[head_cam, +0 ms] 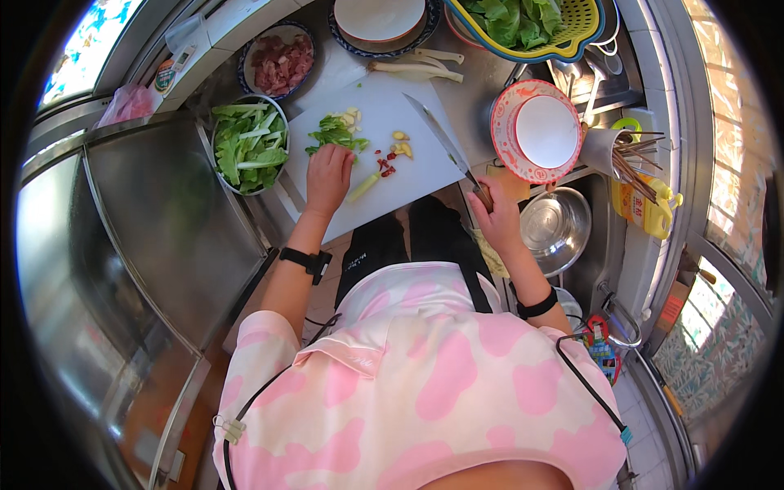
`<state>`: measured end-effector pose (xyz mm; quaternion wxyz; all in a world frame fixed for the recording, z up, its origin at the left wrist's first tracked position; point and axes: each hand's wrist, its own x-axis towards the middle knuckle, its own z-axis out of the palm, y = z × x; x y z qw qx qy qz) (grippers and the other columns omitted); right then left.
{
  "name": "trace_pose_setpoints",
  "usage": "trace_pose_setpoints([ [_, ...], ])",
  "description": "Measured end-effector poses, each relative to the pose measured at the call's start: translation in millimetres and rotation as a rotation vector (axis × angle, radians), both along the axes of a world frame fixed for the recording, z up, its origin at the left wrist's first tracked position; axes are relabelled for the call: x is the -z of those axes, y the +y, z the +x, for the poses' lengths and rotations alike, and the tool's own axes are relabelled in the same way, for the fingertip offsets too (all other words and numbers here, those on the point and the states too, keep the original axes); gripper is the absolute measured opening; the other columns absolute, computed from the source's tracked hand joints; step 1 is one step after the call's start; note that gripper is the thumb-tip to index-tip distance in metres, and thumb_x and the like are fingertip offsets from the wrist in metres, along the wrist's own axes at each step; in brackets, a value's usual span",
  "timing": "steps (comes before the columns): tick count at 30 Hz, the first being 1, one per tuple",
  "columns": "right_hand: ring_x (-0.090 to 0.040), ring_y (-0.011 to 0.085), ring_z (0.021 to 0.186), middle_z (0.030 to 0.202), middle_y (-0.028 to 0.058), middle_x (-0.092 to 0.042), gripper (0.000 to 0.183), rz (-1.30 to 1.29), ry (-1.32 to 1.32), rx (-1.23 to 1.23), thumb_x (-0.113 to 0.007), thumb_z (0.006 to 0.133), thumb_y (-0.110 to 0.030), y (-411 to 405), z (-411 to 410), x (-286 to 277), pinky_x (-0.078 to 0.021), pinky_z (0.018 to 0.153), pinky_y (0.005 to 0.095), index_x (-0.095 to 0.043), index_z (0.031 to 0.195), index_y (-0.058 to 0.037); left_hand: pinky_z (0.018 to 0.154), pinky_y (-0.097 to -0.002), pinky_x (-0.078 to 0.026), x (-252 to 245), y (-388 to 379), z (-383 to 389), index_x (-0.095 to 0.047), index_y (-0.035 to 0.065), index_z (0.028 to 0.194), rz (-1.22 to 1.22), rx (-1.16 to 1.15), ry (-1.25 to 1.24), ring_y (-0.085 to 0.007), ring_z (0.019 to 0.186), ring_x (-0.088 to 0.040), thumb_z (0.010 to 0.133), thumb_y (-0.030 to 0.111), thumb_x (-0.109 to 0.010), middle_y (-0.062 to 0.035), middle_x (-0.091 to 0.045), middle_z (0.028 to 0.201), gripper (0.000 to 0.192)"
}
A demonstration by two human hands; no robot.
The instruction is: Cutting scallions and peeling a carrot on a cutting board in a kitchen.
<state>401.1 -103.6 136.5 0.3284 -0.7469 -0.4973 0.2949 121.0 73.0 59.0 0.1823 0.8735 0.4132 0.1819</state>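
Note:
My right hand [497, 211] grips the handle of a kitchen knife [442, 136], its blade lying over the right side of a white cutting board [398, 190]. On the board's left half, my left hand [329, 177] is at the near edge of some cut leafy greens [335, 133]; its fingertips are bent down, and whether they pinch anything is hidden. Garlic pieces [351, 116] lie just beyond the greens. Toward the middle are chopped red chili [386, 165], yellow ginger pieces [401, 147] and a pale green stalk [364, 187].
A bowl of cut greens [251, 150] stands left of the board, a bowl of raw meat [283, 61] behind it. Scallion stalks [416, 69] lie at the back. Stacked red-rimmed dishes [503, 138], a chopsticks holder [599, 149] and a sink with a metal basin [555, 233] are right.

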Motion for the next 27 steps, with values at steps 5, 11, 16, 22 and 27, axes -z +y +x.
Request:
trace_pose_setpoints([
  [5, -0.066, 0.0360, 0.072, 0.083, 0.0160, -0.067, 0.029, -0.082, -0.019, -0.196, -0.066, 0.092, -0.025, 5.1, -30.7, 10.4, -0.0508, 0.061, 0.0414, -0.058, 0.115, -0.0088, 0.075, -0.0430, -0.049, 12.8, -47.6, -37.5, -0.058, 0.0052, 0.098, -0.256, 0.086, 0.055, -0.0329, 0.088, -0.059, 0.081, 0.017, -0.073, -0.0120, -0.059, 0.091, 0.025],
  [11, -0.066, 0.0360, 0.074, 0.090, 0.0146, -0.068, 0.031, -0.244, -0.166, -0.469, -0.063, 0.093, -0.032, 8.0, -67.4, 17.0, -0.0516, 0.063, 0.0446, -0.055, 0.115, -0.0107, 0.075, -0.0431, -0.051, 39.5, -68.5, -51.0, -0.059, 0.0029, 0.101, -0.292, -0.027, -0.016, -0.0339, 0.089, -0.059, 0.078, 0.012, -0.074, -0.0132, -0.059, 0.094, 0.029],
  [16, -0.066, 0.0364, 0.075, 0.092, 0.0147, -0.067, 0.029, -0.280, -0.291, -0.546, -0.062, 0.094, -0.030, -0.3, -82.8, 32.9, -0.0519, 0.065, 0.0465, -0.053, 0.112, -0.0096, 0.074, -0.0434, -0.052, 39.5, -70.1, -57.4, -0.061, 0.0024, 0.097, -0.242, -0.020, -0.076, -0.0338, 0.089, -0.059, 0.077, 0.008, -0.072, -0.0129, -0.060, 0.093, 0.023],
  [22, -0.064, 0.0355, 0.068, 0.078, 0.0136, -0.062, 0.026, -0.172, -0.342, -0.542, -0.061, 0.093, -0.031, 9.0, -94.9, 85.4, -0.0507, 0.059, 0.0463, -0.050, 0.102, -0.0093, 0.078, -0.0432, -0.052, 61.1, -72.2, -62.1, -0.063, 0.0027, 0.097, -0.179, 0.045, -0.051, -0.0340, 0.092, -0.059, 0.078, 0.008, -0.072, -0.0129, -0.061, 0.094, 0.022],
  [27, -0.064, 0.0362, 0.069, 0.080, 0.0137, -0.063, 0.028, -0.140, -0.389, -0.646, -0.062, 0.092, -0.030, 18.8, -94.4, 87.2, -0.0503, 0.059, 0.0466, -0.048, 0.104, -0.0091, 0.080, -0.0445, -0.052, 61.3, -74.1, -64.1, -0.066, 0.0087, 0.106, -0.118, 0.114, -0.073, -0.0352, 0.095, -0.060, 0.081, 0.012, -0.072, -0.0136, -0.063, 0.104, 0.027],
])
